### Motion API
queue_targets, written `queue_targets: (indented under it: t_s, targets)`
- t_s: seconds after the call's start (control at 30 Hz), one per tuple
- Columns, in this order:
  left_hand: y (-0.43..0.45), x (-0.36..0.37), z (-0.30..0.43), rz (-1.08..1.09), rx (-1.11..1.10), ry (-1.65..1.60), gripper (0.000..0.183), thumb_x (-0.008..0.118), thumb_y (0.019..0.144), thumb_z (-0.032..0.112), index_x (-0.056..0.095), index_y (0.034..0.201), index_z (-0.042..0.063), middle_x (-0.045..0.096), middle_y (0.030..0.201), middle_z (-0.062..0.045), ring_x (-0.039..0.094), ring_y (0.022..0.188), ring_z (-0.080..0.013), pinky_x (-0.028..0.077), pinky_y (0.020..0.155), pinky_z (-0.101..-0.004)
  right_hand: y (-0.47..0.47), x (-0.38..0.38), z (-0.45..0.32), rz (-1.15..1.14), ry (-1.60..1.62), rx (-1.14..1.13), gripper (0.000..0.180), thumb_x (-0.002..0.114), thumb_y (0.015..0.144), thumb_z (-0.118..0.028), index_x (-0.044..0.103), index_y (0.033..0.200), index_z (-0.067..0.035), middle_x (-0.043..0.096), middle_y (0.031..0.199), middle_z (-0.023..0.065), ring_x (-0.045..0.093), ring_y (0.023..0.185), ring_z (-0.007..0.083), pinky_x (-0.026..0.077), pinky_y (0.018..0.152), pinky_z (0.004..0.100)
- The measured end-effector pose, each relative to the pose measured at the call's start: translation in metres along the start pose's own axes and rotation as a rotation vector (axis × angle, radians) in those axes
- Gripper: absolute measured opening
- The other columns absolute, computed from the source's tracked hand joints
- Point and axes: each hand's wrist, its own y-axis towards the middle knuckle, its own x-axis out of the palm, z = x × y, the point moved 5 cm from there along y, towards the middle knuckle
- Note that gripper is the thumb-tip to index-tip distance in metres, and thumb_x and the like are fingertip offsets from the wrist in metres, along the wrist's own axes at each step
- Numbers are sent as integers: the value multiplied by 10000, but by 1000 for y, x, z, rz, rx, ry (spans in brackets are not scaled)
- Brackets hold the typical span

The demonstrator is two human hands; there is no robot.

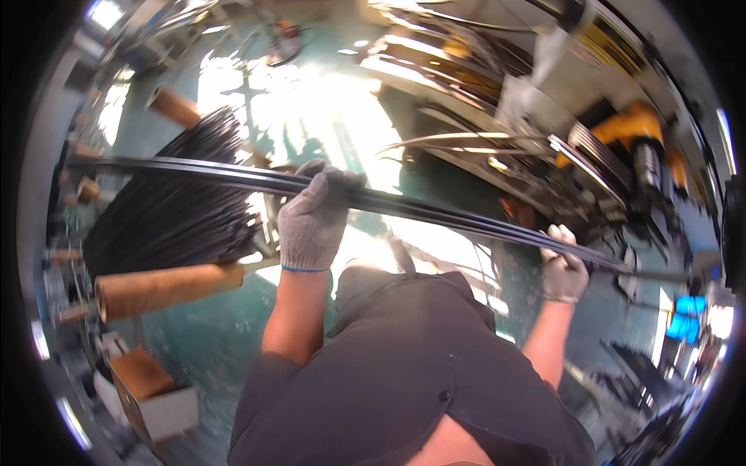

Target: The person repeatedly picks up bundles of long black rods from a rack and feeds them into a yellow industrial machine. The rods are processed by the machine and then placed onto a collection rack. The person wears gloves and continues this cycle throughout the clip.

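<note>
A bundle of long, thin black strips (437, 214) runs across my front, from upper left to lower right. My left hand (317, 215), in a pale knit glove with a blue-edged cuff, is closed around the strips left of my body's middle. Toward their right end, my right hand (564, 271), gloved too, grips the same strips. Behind the left part of the strips lies a big stack of similar black strips (180, 215), between a brown padded roller (169, 288) on the near side and another brown roller (175, 106) on the far side.
Machinery with a metal frame (443, 93) and an orange part (632, 128) stands at the upper right. A white box (175, 413) with a brown block is at the lower left. More dark strips (647, 378) lie at the lower right. Strong sunlight falls on the green floor (215, 349).
</note>
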Motion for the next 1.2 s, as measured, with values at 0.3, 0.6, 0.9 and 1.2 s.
queue_targets:
  t_s: [0.3, 0.6, 0.9, 1.2]
  targets:
    - [75, 63, -24, -410, -167, 86, 441, 547, 990, 62, 500, 1415, -51, 630, 1256, -163, 572, 1272, -369, 345, 1221, -570, 18, -39, -62, 277, 32, -187, 203, 593, 1044, -126, 611, 1202, 0, 642, 1135, 85, 635, 1124, 242, 480, 1096, 395]
    - [160, 105, -106, -411, 130, 1083, 288, 604, 1034, 125, 627, 1250, -64, 646, 1336, -186, 599, 1267, -326, 506, 1086, -424, 88, -104, -189, 590, 152, -446, 145, 695, 999, -146, 698, 1122, -70, 721, 1079, 74, 697, 997, 261, 589, 924, 435]
    - [257, 114, -236, -563, 266, 1110, 329, 688, 952, 80, 619, 1263, -4, 689, 1198, -160, 676, 1116, -290, 548, 1007, -408, 173, -59, -263, 445, -293, -668, 282, 539, 1042, -159, 634, 1276, -34, 695, 1189, 128, 674, 1084, 280, 549, 977, 417]
    - [216, 191, -325, -720, 106, 975, 285, 628, 1028, 179, 612, 1245, -4, 646, 1274, -179, 641, 1207, -299, 515, 1117, -434, 224, -119, -272, 563, -490, -531, 416, 394, 1133, -336, 620, 1278, -19, 691, 1191, 92, 640, 1104, 221, 494, 981, 340]
